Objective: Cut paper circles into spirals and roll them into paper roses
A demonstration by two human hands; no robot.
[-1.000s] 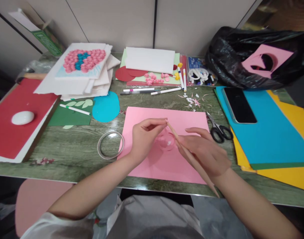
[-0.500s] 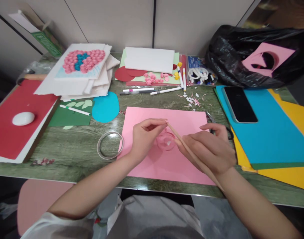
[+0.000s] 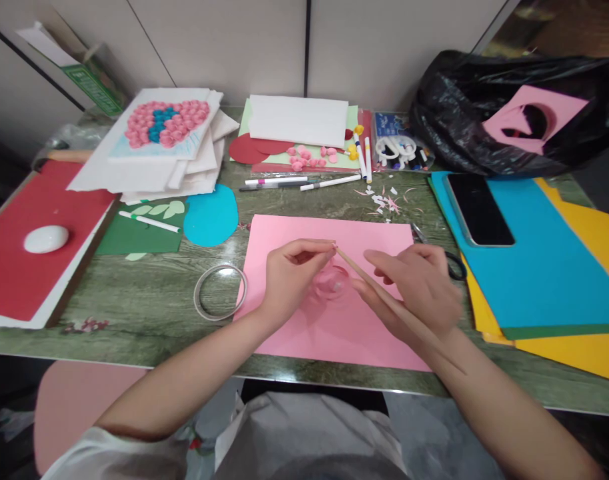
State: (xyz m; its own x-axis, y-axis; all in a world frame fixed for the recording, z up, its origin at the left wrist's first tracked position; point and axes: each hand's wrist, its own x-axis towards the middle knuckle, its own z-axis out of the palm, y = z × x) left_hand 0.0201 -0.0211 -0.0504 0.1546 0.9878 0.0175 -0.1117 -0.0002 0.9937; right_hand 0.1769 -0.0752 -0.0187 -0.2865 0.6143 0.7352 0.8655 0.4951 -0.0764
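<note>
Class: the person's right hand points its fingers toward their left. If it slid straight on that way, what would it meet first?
Most likely the wooden stick it already holds, then the left hand pinching the stick's tip above the pink paper. Depth is uncertain from this single view.

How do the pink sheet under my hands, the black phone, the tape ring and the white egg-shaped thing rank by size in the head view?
1. pink sheet
2. black phone
3. tape ring
4. white egg-shaped thing

The last two look close, and wide-angle distortion makes their order unsure.
</note>
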